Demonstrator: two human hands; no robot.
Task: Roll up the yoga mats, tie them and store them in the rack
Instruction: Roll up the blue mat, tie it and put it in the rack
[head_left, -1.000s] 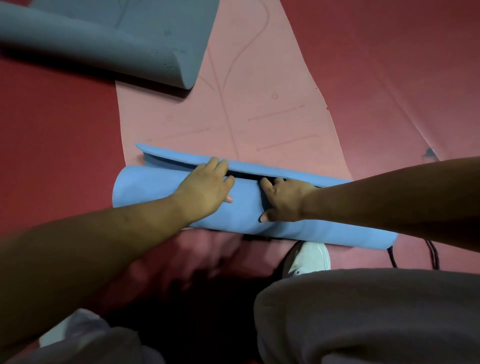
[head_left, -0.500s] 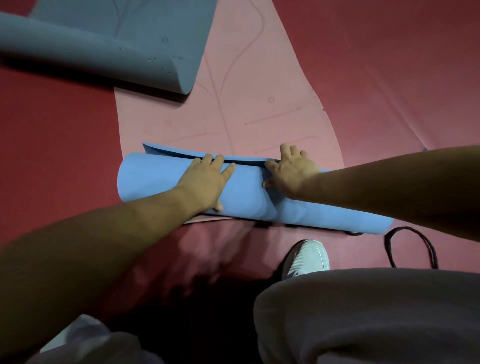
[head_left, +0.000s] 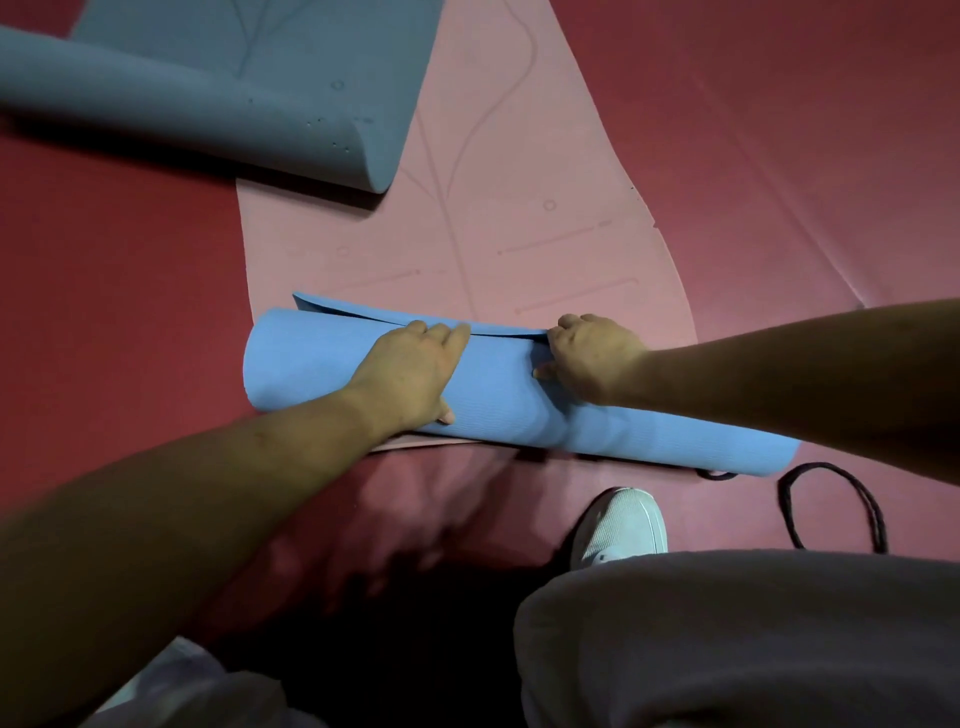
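Pressing blue mat roll (head_left: 311, 364), left hand (head_left: 410, 371) flat, right hand (head_left: 592, 356) curled over it

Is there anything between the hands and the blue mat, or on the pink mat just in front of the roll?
No. The left hand and right hand touch the blue mat directly. In front of it the pink mat is bare; the grey mat lies farther off, to the left. The rack is not in view.

Rolled mat (head_left: 322, 364) atop flat mat (head_left: 545, 156); cord (head_left: 826, 466) rightward.
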